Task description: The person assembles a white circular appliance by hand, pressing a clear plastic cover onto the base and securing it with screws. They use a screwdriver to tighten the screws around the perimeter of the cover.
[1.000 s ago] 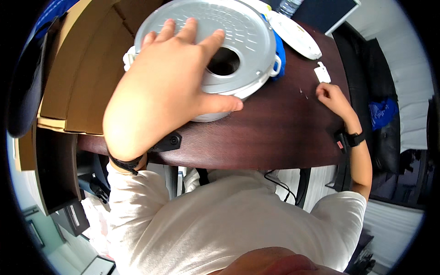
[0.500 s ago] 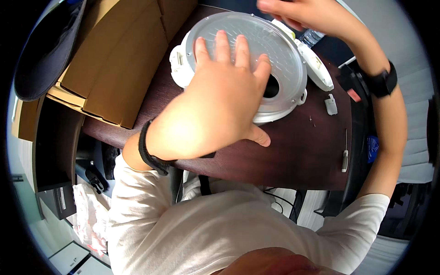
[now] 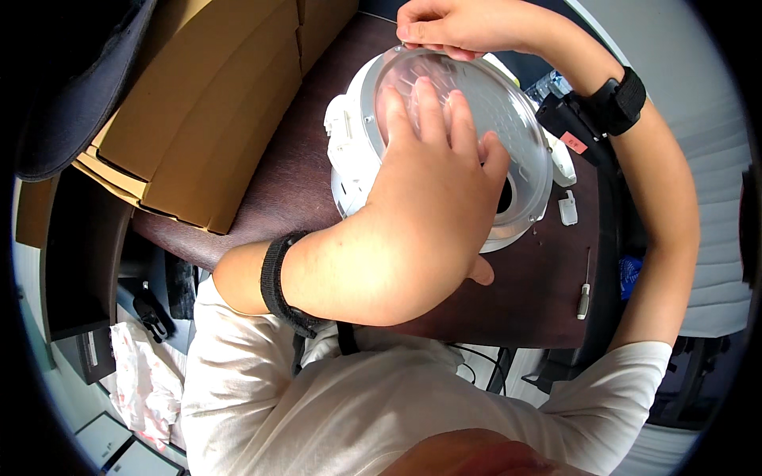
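One lid (image 3: 508, 115) atop pot (image 3: 361, 163) on table (image 3: 516, 313); left hand (image 3: 432, 190) spread over it, right hand (image 3: 456, 28) curled at far edge, cannot tell what it pinches; steady palm pressure should limit slipping

- Dark red-brown, grained, there stretched the worktop (image 3: 548, 293)!
- Centre stage sat the round white appliance (image 3: 520, 131).
- Over on the left, a big brown cardboard box (image 3: 214, 119).
- Right flank: a small white plastic piece (image 3: 567, 209) lay there, and nearer, a slim screwdriver (image 3: 585, 297), shaft pointing away!
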Demonstrator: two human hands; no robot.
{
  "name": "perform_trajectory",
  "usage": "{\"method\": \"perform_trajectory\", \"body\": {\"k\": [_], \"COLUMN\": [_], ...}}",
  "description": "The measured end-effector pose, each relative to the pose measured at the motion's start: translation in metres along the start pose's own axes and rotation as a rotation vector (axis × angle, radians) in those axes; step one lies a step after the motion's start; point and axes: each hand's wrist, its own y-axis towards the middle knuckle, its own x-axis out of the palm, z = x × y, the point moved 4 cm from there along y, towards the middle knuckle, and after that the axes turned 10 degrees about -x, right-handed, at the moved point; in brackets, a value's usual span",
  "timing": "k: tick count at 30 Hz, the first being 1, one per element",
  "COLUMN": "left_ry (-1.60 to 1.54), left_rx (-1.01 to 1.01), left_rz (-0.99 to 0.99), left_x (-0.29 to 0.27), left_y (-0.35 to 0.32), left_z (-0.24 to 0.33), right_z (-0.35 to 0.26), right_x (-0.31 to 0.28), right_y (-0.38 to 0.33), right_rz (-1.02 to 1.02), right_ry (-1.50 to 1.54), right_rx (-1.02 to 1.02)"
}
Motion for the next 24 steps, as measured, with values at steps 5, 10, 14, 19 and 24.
{"method": "perform_trajectory", "body": {"k": [5, 10, 14, 19, 24], "left_ry": [-0.065, -0.060, -0.076, -0.084, -0.068], "left_rx": [0.023, 0.016, 0.015, 0.009, 0.004], "left_rz": [0.007, 0.011, -0.002, -0.009, -0.009], "left_x": [-0.003, -0.002, -0.001, -0.002, -0.002], "left_y": [0.000, 0.001, 0.002, 0.002, 0.002], "left_z": [-0.003, -0.002, -0.002, -0.003, -0.001], "right_z": [0.000, -0.012, -0.012, -0.007, -0.007], "right_x": [-0.001, 0.000, -0.002, -0.001, -0.004], "right_y": [0.004, 0.004, 0.004, 0.004, -0.002], "right_rz": [-0.022, -0.041, -0.047, -0.037, -0.002], "right_ry": [-0.002, -0.110, -0.137, -0.050, -0.067], "right_rx": [-0.029, -0.117, -0.060, -0.056, -0.059]}}
